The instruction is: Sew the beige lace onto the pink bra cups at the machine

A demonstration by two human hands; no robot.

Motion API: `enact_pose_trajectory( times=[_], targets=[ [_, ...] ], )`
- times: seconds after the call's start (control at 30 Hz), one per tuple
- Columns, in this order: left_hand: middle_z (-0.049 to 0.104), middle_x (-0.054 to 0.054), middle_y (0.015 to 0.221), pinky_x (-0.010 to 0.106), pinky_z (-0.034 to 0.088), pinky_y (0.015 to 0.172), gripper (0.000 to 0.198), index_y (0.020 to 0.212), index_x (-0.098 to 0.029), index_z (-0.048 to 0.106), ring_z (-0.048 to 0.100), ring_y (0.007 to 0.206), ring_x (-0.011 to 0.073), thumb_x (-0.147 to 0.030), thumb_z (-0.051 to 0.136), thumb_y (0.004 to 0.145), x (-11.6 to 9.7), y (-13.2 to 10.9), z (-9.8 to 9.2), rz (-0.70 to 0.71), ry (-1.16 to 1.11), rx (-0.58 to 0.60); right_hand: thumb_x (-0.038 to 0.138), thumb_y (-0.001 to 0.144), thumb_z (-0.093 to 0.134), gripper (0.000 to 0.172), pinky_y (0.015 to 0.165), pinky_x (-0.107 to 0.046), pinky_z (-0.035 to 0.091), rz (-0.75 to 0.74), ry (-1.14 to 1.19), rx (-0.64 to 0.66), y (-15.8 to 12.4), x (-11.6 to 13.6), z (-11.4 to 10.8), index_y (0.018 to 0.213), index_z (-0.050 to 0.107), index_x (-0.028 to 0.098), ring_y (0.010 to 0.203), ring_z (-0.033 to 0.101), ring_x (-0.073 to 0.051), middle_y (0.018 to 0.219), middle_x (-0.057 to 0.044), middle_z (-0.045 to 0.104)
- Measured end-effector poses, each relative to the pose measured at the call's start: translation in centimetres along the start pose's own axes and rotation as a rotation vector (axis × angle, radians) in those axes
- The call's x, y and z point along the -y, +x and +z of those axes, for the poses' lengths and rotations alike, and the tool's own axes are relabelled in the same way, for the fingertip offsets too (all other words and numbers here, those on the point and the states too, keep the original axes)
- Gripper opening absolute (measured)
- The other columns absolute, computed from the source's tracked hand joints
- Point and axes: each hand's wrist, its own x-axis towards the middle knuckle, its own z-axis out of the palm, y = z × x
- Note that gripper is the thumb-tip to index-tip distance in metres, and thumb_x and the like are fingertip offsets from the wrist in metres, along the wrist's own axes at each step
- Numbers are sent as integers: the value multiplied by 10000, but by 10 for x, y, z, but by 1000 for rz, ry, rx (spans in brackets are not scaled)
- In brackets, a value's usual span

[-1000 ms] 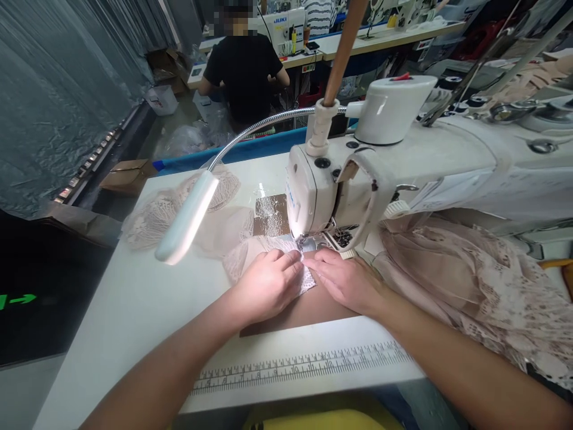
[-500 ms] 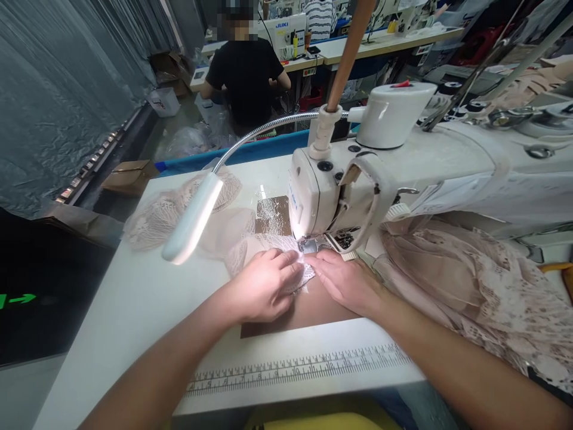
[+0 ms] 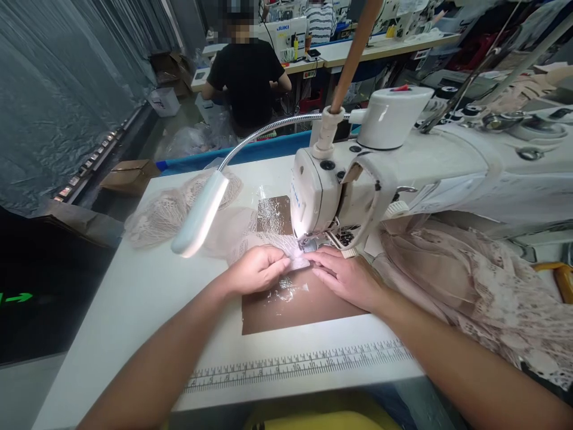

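Note:
My left hand (image 3: pixel 255 270) is curled on a small piece of pale lace fabric (image 3: pixel 293 258), pinching it just in front of the needle of the white sewing machine (image 3: pixel 403 173). My right hand (image 3: pixel 347 276) lies flat beside it, fingers together, pressing the same lace piece from the right. Both hands rest over a brown plate (image 3: pixel 299 304) set in the white table (image 3: pixel 134 298). More lace (image 3: pixel 179 209) trails off behind the lamp.
A gooseneck lamp (image 3: pixel 201 215) hangs over the table's left. Heaped pink lace fabric (image 3: pixel 470 280) lies at the right under the machine arm. A ruler strip (image 3: pixel 295 364) runs along the front edge. A person in black (image 3: pixel 246 71) sits at a far table.
Both hands slid forward toward the needle with the lace piece. My left hand curled tighter, and more of the brown plate shows in front of them.

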Motion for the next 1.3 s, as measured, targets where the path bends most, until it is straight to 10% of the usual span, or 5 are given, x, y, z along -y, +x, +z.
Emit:
enact_pose_trajectory(
  times=[0.2, 0.47, 0.8, 1.3],
  targets=[
    [431, -43, 550, 203, 349, 524, 371, 712, -157, 522, 394, 503, 78, -397, 362, 945, 0, 1, 5, -68, -130, -16, 171, 843, 542, 231, 768, -301, 487, 14, 34, -5, 2, -2, 5, 1032, 665, 223, 874, 638, -188, 979, -44, 696],
    [608, 52, 887, 296, 434, 765, 112, 863, -160, 581, 541, 838, 183, -256, 590, 805, -12, -2, 6, 161, 331, 15, 234, 922, 413, 215, 710, -279, 452, 62, 41, 22, 3, 0, 3, 846, 613, 211, 746, 611, -163, 829, -36, 666],
    [333, -48, 534, 208, 304, 499, 433, 603, -187, 300, 315, 494, 79, -434, 317, 959, 4, 3, 7, -49, -153, -4, 193, 842, 565, 272, 655, -279, 479, 39, -95, -16, 0, 3, 9, 1113, 589, 205, 795, 655, -179, 1110, -70, 661],
    [354, -41, 566, 223, 304, 531, 429, 604, -175, 335, 318, 524, 80, -418, 331, 958, 4, 5, 10, -1, -144, 37, 273, 905, 468, 176, 623, -257, 435, 46, -41, -12, 2, 5, 8, 987, 613, 218, 736, 615, -158, 927, -48, 671]
  ],
)
